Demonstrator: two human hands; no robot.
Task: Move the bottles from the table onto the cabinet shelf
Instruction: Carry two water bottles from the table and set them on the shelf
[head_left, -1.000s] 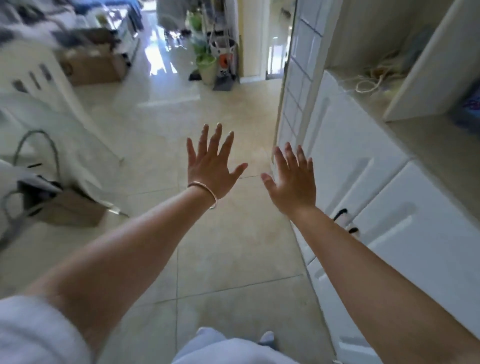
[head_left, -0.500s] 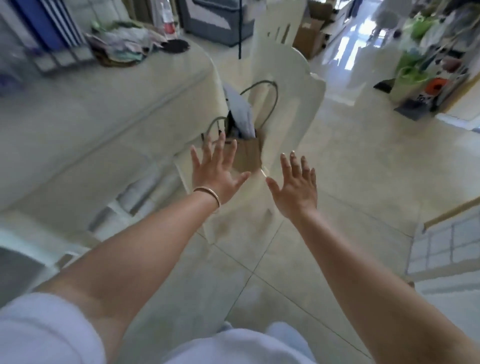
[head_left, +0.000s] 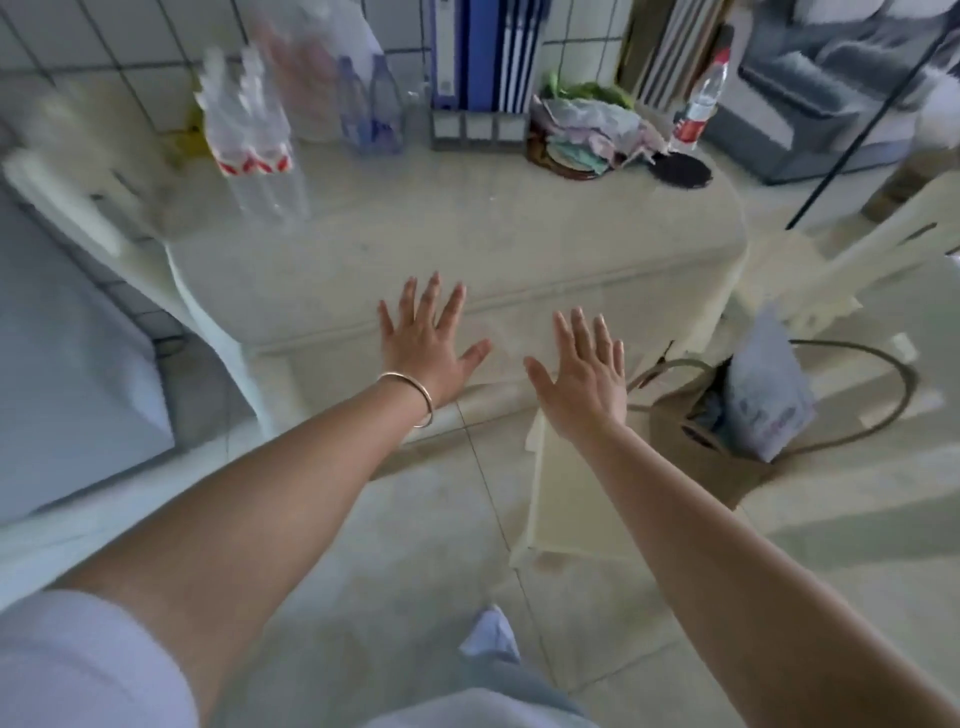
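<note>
- Left hand (head_left: 426, 343), thin metal bangle on the wrist, is spread wide and flat, palm down, holding nothing.
- Right hand (head_left: 584, 371) likewise: fingers splayed wide, empty.
- Both hands hover side by side, near each other but apart, above the near edge of the pale cream table with rounded corners (head_left: 467, 244); neither touches a bottle.
- Cluster of clear plastic bottles with red-and-white labels (head_left: 249, 130) stands near the far left corner of the table (heavily blurred, count unclear, looks like three or so).
- Two smaller bluish clear bottles (head_left: 371, 106) stand along the far edge, just right of that cluster.
- One more clear bottle with a red cap and red label (head_left: 698, 106) stands by the far right corner, beside a heap of crumpled bags and cloth (head_left: 587, 135).
- Blue and striped binders in a grey file holder (head_left: 485, 67) sit mid far edge, between the two bottle groups.
- Brown bag with dark loop handles (head_left: 727, 415) sits low to the right of the table (not task-relevant).
- Step, judged: approach for a pickup, nothing grasped yet; bottles remain to be moved.
- Next move calls for reaching well across the table to the far edge and closing each hand round a bottle body; the cabinet shelf is out of view, so turning away from the table comes after.
</note>
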